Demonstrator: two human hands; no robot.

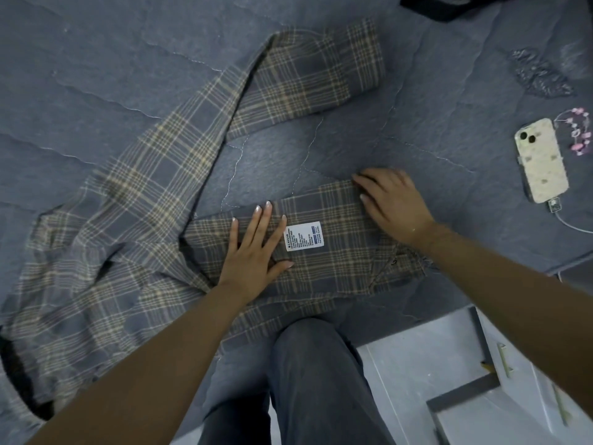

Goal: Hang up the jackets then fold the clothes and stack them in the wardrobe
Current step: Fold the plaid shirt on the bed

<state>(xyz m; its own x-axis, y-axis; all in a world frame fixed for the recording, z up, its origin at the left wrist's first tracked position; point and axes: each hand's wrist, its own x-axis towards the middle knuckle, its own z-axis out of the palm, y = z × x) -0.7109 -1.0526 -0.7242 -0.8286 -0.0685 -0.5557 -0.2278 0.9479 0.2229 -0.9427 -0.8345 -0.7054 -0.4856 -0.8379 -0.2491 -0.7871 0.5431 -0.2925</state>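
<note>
We found the fingers [261, 216] of the left hand [253, 252] straight and slightly spread, pressed flat on a folded panel of the plaid shirt [134, 200], with the thumb out to the side. The right hand [390, 203] lay beside it, its fingers [369, 184] loosely bent and resting on the far right edge of the same panel; we saw no cloth pinched or curled into either hand.

Between the two hands we noted a white care label [304, 236] with dark print and small blue patches, sewn to the panel and facing up.

The shirt was grey-blue with tan and cream check lines. It lay on a grey quilted bed cover [96, 59], mostly to the left of the hands. One sleeve [308, 78] ran up and to the right, ending well apart from the hands. The body spread towards the lower left, rumpled, with dark folds at its edge. The pressed panel sat nearest the person, just above a knee in dark trousers [314, 364].

To the right, well apart from the shirt, we recorded a phone [542, 162] in a pale speckled case, lying back up, with a white cable [568, 220] plugged into its near end. A string of pink beads [577, 130] lay just beside it. A dark item [449, 8] sat at the top edge; we could not tell what it was.
</note>
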